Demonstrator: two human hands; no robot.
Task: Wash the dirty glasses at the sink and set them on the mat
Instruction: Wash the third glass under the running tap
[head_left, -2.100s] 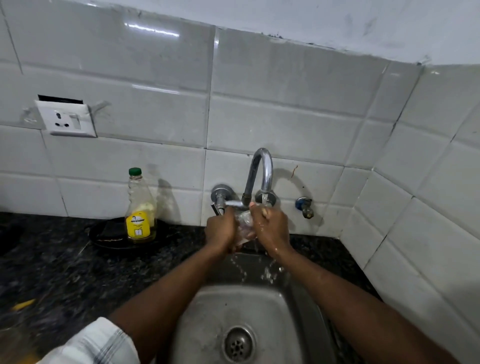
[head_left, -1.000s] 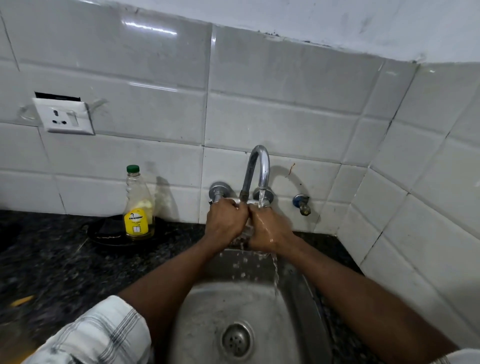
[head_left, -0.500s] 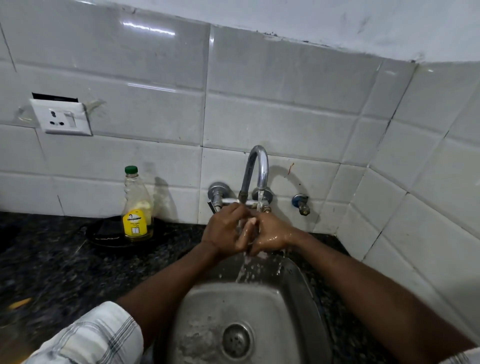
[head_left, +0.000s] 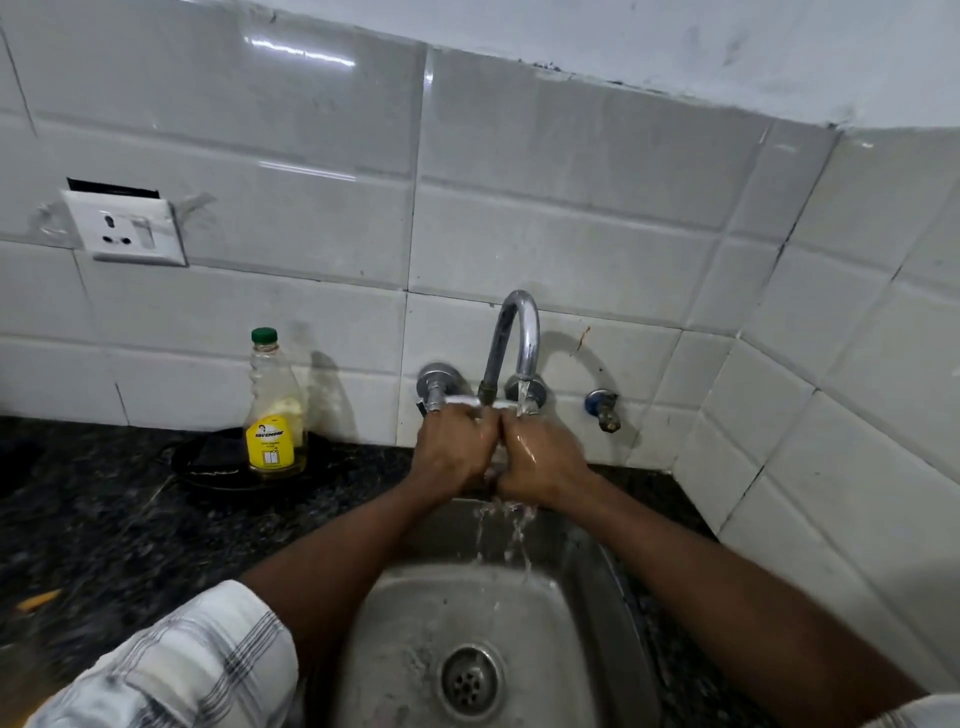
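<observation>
Under the tap (head_left: 511, 332), at 12 o'clock of the sink (head_left: 410, 618), I see both hands bunched together in the stream. The left hand (head_left: 452, 452) and right hand (head_left: 543, 462) sit knuckle to knuckle with fingers curled in. Half a second back they sat lower, left fingers lapped over the right. Now they're up against the spout, side by side, and the water (head_left: 522, 402) lands on the right hand and drips off toward the drain (head_left: 470, 680) at 6 o'clock.

Glass: no clear sight of it now. Two seconds ago something clear showed between the palms. My guess is it's still cupped there, but I can't tell what either hand holds.

My read: still rubbing and rinsing, with no move toward set-down. The mat isn't in view, so I can't check how many are done.

Risk as I judge it: wet glass, wet skin, hard steel below.

The soap bottle (head_left: 272, 410) stands at 9 o'clock of the hands on the dark surface (head_left: 104, 530), unmoved across the frames.
</observation>
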